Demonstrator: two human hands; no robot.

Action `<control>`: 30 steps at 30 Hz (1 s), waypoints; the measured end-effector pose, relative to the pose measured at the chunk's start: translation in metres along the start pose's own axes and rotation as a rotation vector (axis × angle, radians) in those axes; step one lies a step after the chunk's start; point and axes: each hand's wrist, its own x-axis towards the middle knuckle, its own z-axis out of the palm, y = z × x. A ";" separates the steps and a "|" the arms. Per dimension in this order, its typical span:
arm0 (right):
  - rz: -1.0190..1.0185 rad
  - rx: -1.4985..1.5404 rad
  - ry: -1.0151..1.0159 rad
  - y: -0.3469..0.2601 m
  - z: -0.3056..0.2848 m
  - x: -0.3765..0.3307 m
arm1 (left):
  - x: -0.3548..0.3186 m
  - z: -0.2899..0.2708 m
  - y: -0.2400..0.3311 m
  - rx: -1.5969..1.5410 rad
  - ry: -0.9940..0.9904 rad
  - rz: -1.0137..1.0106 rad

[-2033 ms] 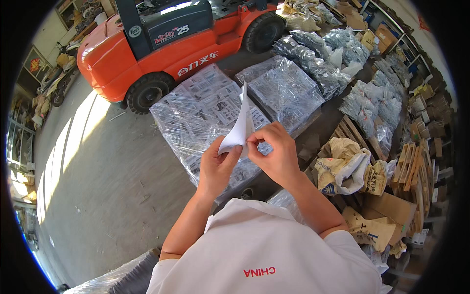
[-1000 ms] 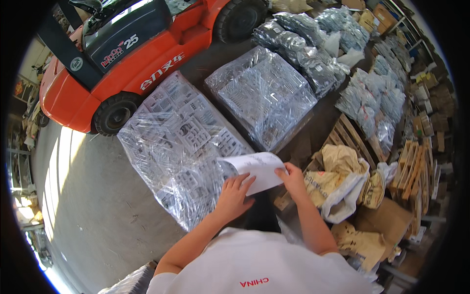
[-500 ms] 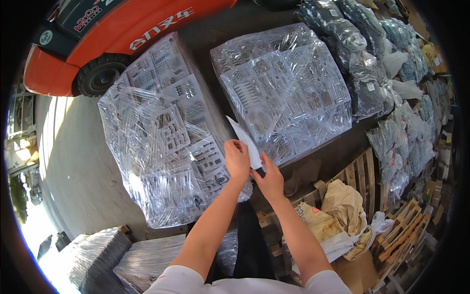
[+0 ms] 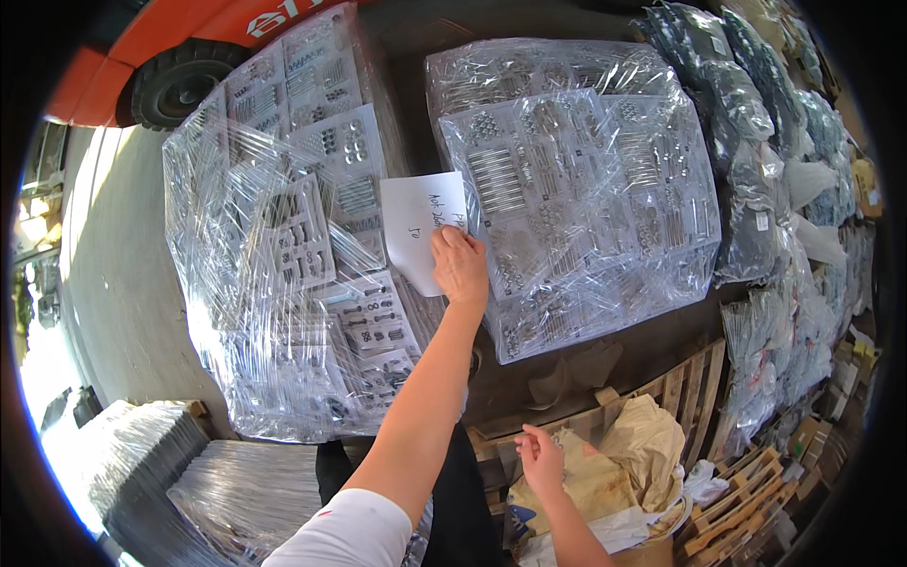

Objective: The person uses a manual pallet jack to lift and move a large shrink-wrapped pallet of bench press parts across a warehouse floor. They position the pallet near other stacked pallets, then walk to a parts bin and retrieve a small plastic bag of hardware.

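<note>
My left hand [image 4: 460, 267] is closed on a white sheet of paper [image 4: 408, 213] with handwriting on it, gripping it near its right edge. The sheet hangs in front of the gap between two film-wrapped stacks and covers part of the left one's side. That left wrapped stack [image 4: 300, 354] carries clear trays of metal hardware under stretch film. On the right, a second wrapped stack [image 4: 557, 283] holds similar trays of bolts and nuts. Lower right, my right hand [image 4: 542, 461] is apart from the paper, fingers loosely spread, above a beige sack [image 4: 590, 472].
An orange forklift [image 4: 170, 28] with a black tyre [image 4: 184, 87] stands at the far left. Bagged grey bundles [image 4: 746, 189] line the right side. Wooden pallets [image 4: 694, 383] lie at the lower right, and wrapped flat stacks [image 4: 250, 487] at the lower left.
My right hand has let go of the paper and moved down and right. My left hand has raised the sheet, turning its written face into view. The view has shifted slightly.
</note>
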 end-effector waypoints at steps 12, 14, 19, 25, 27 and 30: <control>0.159 0.153 -0.042 0.010 0.001 0.010 | -0.007 0.068 -0.038 -0.007 0.020 -0.006; 0.151 0.201 -0.007 0.003 -0.002 0.022 | -0.007 0.074 -0.044 0.049 -0.020 -0.049; 0.148 0.304 0.045 -0.015 -0.001 0.038 | 0.003 0.096 -0.056 0.120 -0.012 -0.059; 0.237 0.274 -0.042 -0.029 0.019 0.025 | 0.007 0.093 -0.074 -0.180 -0.004 0.006; 0.249 0.292 -0.030 -0.027 0.023 0.020 | 0.006 0.088 -0.081 -0.341 -0.067 -0.032; 0.318 0.342 -0.010 -0.020 0.026 0.017 | 0.013 0.090 -0.090 -0.612 -0.201 -0.285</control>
